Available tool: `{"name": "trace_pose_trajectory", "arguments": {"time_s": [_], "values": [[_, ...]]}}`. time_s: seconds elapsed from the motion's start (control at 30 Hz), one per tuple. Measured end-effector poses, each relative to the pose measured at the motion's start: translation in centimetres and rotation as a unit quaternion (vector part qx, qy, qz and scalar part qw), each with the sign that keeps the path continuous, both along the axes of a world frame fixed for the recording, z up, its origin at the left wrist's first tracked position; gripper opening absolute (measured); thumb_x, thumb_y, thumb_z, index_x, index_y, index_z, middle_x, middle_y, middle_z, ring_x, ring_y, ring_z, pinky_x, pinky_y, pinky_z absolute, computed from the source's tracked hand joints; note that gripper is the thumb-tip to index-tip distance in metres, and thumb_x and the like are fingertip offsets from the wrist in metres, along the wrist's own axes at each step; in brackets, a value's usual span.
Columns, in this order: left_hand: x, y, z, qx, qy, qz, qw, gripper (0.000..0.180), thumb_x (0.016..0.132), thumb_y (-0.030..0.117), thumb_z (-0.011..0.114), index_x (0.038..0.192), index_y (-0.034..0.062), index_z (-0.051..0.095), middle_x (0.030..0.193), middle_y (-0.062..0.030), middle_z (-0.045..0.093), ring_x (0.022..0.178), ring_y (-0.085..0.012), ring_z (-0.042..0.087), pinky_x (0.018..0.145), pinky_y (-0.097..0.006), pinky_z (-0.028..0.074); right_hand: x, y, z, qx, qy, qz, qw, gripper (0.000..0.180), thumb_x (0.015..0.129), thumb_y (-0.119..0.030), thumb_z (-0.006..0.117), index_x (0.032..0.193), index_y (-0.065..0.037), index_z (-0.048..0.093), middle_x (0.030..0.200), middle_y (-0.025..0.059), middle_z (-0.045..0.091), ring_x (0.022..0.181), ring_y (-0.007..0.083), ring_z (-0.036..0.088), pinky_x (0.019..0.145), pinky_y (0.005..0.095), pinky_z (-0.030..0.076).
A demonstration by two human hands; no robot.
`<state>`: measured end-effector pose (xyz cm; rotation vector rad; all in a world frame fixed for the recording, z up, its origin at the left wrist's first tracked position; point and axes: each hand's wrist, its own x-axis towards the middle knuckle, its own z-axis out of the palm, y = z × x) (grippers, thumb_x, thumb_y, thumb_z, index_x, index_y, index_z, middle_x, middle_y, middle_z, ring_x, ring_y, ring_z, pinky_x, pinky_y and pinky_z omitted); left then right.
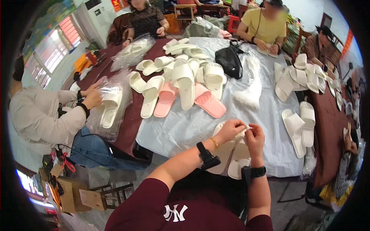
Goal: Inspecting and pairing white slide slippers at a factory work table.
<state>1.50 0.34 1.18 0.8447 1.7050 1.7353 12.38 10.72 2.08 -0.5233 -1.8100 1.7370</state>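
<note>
Above a pair of white slippers at the near table edge, my two hands meet with their fingertips close together. My left hand [230,130] is closed in a pinch. My right hand [255,139] pinches beside it, and a small white bit shows between the fingertips, too small to name. The right slipper [239,156] of the pair lies under my hands, sole down. Its mate, the left slipper [223,159], is partly covered by my left wrist. Beyond them rests a bundle of thin white strands [249,82] on clear plastic.
White slippers [183,77] are heaped mid-table with two pink slippers [210,101]. A black mesh bag [229,61] lies behind. More white slippers [296,133] sit at the right. A person [46,115] at the left handles bagged slippers; others work across the table.
</note>
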Motion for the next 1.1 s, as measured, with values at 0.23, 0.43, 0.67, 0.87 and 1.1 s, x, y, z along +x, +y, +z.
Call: {"name": "trace_pose_trajectory", "arguments": {"time_s": [0.23, 0.43, 0.67, 0.87, 1.1], "values": [[-0.6, -0.7, 0.1, 0.011, -0.024, -0.006, 1.0, 0.016, 0.085, 0.011, 0.06, 0.096, 0.0001, 0.063, 0.084, -0.0006, 0.061, 0.077, -0.0082, 0.056, 0.07, -0.023, 0.046, -0.6, -0.7, 1.1, -0.025, -0.001, 0.03, 0.999, 0.02, 0.083, 0.002, 0.054, 0.103, 0.001, 0.055, 0.073, 0.0007, 0.057, 0.06, 0.0056, 0.051, 0.052, 0.0198, 0.04], [-0.6, -0.7, 1.0, 0.014, -0.048, -0.034, 0.998, 0.014, 0.086, 0.011, 0.061, 0.094, -0.0004, 0.063, 0.087, -0.0028, 0.063, 0.081, -0.0094, 0.057, 0.074, -0.024, 0.047, -0.6, -0.4, 1.0, -0.028, 0.004, 0.04, 0.999, 0.023, 0.082, 0.003, 0.053, 0.105, 0.0, 0.053, 0.072, 0.0013, 0.056, 0.057, 0.0059, 0.051, 0.049, 0.02, 0.04], [-0.8, -0.6, 0.3, 0.033, -0.05, -0.06, 0.996, 0.013, 0.085, 0.01, 0.062, 0.092, -0.0004, 0.063, 0.085, -0.0029, 0.064, 0.079, -0.0087, 0.058, 0.073, -0.023, 0.047, -0.5, -0.4, 1.0, -0.023, 0.001, 0.04, 0.999, 0.022, 0.081, 0.004, 0.053, 0.102, -0.001, 0.052, 0.071, 0.0015, 0.056, 0.055, 0.006, 0.05, 0.047, 0.0202, 0.038], [-0.5, -0.5, 0.4, 0.021, -0.016, -0.053, 0.998, 0.013, 0.083, 0.011, 0.064, 0.089, -0.0008, 0.064, 0.081, -0.0032, 0.065, 0.076, -0.0088, 0.058, 0.071, -0.024, 0.048, -0.4, 0.1, 0.3, -0.035, 0.025, 0.049, 0.998, 0.02, 0.082, 0.004, 0.054, 0.1, -0.003, 0.051, 0.07, 0.0001, 0.054, 0.055, 0.0054, 0.048, 0.047, 0.0197, 0.037], [-0.8, -0.6, 0.4, 0.007, -0.003, -0.06, 0.998, 0.015, 0.081, 0.01, 0.064, 0.09, -0.0009, 0.065, 0.081, -0.0049, 0.066, 0.075, -0.0102, 0.06, 0.07, -0.025, 0.049, -0.3, 0.0, 0.2, -0.072, 0.038, 0.061, 0.995, 0.019, 0.083, 0.004, 0.053, 0.099, -0.004, 0.049, 0.069, -0.0007, 0.053, 0.055, 0.0048, 0.048, 0.046, 0.0188, 0.036]]}}
